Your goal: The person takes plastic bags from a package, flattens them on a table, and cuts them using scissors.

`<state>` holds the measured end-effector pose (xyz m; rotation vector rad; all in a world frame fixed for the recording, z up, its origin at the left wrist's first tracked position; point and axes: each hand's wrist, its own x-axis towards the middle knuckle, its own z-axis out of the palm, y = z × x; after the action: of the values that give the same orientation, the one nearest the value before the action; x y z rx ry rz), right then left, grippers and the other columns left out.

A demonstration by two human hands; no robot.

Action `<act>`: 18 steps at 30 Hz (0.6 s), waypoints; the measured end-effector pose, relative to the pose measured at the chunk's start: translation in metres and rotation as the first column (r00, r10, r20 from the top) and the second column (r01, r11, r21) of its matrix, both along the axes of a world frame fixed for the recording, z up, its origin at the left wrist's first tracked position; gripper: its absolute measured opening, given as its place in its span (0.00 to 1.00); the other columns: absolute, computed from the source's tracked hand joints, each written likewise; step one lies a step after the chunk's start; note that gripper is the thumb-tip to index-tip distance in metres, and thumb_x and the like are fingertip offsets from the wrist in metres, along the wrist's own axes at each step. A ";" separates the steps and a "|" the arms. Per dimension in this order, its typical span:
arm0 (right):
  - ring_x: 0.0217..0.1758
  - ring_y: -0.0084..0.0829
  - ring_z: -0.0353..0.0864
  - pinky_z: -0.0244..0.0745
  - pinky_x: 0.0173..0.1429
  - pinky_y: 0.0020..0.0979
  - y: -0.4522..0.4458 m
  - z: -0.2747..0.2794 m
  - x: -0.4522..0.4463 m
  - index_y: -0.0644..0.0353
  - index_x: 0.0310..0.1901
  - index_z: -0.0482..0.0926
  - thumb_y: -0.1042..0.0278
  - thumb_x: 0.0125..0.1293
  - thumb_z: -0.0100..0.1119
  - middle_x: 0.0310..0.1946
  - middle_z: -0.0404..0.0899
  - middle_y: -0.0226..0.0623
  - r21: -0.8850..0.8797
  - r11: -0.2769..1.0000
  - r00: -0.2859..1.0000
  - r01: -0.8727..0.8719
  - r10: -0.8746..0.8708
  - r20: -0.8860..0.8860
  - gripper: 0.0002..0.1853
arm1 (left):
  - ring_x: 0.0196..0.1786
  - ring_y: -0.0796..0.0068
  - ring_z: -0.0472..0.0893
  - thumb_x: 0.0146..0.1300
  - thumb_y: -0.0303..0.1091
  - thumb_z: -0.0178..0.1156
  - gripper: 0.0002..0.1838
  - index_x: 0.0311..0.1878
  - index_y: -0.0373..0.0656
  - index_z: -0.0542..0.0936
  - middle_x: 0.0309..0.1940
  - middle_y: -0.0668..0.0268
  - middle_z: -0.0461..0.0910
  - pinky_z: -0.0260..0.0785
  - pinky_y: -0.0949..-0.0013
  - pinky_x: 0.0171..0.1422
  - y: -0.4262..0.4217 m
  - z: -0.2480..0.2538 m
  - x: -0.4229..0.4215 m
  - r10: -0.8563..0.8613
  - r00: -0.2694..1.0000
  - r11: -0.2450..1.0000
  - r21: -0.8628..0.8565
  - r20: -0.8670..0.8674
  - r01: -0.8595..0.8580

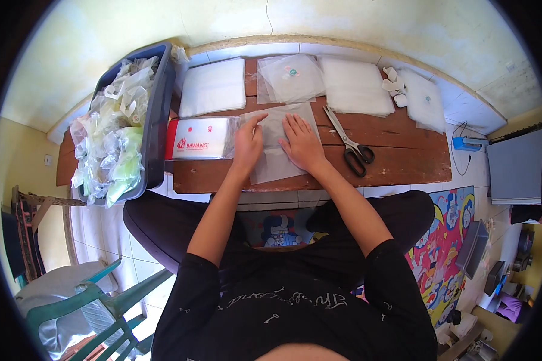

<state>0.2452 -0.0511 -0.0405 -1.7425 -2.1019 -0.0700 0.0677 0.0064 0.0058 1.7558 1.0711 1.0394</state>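
A clear plastic sheet or bag (277, 165) lies flat on the brown wooden table in front of me. My right hand (302, 143) rests palm down on it, fingers stretched out. At the sheet's left edge, my left hand (248, 143) stands on its side, fingers extended and nothing visible in them. Left of that hand is a red and white pack printed BAWANG (199, 139). Scissors with black handles (350, 144) lie to the right of my right hand, blades toward the wall. Just beyond the sheet sits a stack of clear bags with a small round print (290, 84).
A dark plastic tub (162, 114) full of crumpled plastic bags stands at the left. More flat stacks of plastic, a left stack (212, 87) and a right stack (355, 87), line the wall side. Crumpled white pieces (393, 83) lie near another bag stack (424, 102).
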 end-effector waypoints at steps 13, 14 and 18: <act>0.80 0.47 0.55 0.50 0.81 0.44 0.000 -0.006 0.007 0.66 0.71 0.63 0.56 0.71 0.49 0.75 0.59 0.50 0.008 0.999 0.993 -0.043 0.042 0.107 0.32 | 0.60 0.52 0.77 0.61 0.21 0.56 0.16 0.53 0.37 0.79 0.54 0.51 0.80 0.70 0.56 0.65 -0.063 -0.007 0.036 -0.081 0.972 0.895 0.414 -0.219 0.168; 0.80 0.47 0.55 0.50 0.81 0.44 0.001 -0.008 0.007 0.66 0.71 0.63 0.56 0.71 0.49 0.75 0.59 0.50 0.008 0.999 0.993 -0.042 0.041 0.108 0.32 | 0.62 0.50 0.77 0.62 0.21 0.55 0.17 0.54 0.36 0.78 0.56 0.50 0.79 0.69 0.56 0.66 -0.066 -0.008 0.040 -0.078 0.974 0.897 0.411 -0.213 0.162; 0.79 0.47 0.55 0.50 0.81 0.45 0.001 -0.010 0.007 0.67 0.71 0.64 0.58 0.70 0.48 0.75 0.59 0.50 0.021 0.999 0.995 -0.046 0.044 0.084 0.31 | 0.68 0.49 0.72 0.65 0.24 0.52 0.20 0.61 0.35 0.75 0.62 0.49 0.75 0.63 0.53 0.72 -0.055 -0.021 0.043 -0.027 0.973 0.923 0.368 -0.229 0.112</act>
<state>0.2524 -0.0502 -0.0506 -1.7053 -2.1903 -0.1561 0.1107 -0.0485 -0.0149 2.2491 0.9750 1.0783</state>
